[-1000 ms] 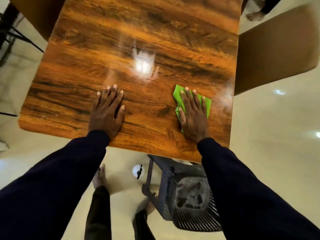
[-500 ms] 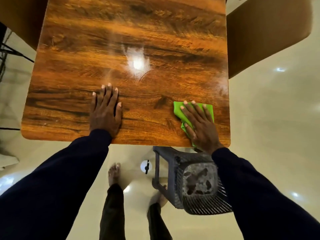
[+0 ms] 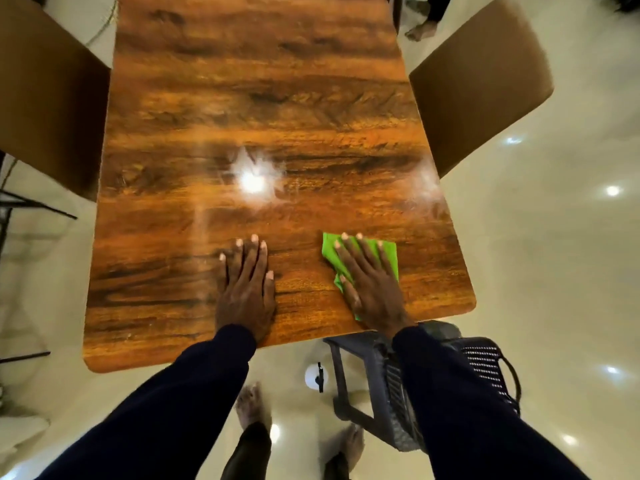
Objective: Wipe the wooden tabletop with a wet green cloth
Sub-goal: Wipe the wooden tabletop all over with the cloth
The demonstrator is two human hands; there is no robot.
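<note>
The glossy wooden tabletop [image 3: 263,109] stretches away from me, with a bright light glare near its middle. A folded green cloth [image 3: 387,252] lies near the table's front right corner. My right hand [image 3: 369,282] presses flat on the cloth with straight, spread fingers, and covers most of it. My left hand [image 3: 246,285] rests flat on the bare wood to the left of the cloth, fingers straight. Both arms wear dark sleeves.
A brown chair [image 3: 481,81] stands at the table's right side and another brown chair [image 3: 48,95] at its left. A dark plastic stool [image 3: 391,386] sits on the pale floor under the front edge. Someone's foot [image 3: 419,29] shows at the far right.
My right hand slid the cloth toward the front edge and then a little back left. The camera pulled back, showing more of the table. My left hand stayed planted.
</note>
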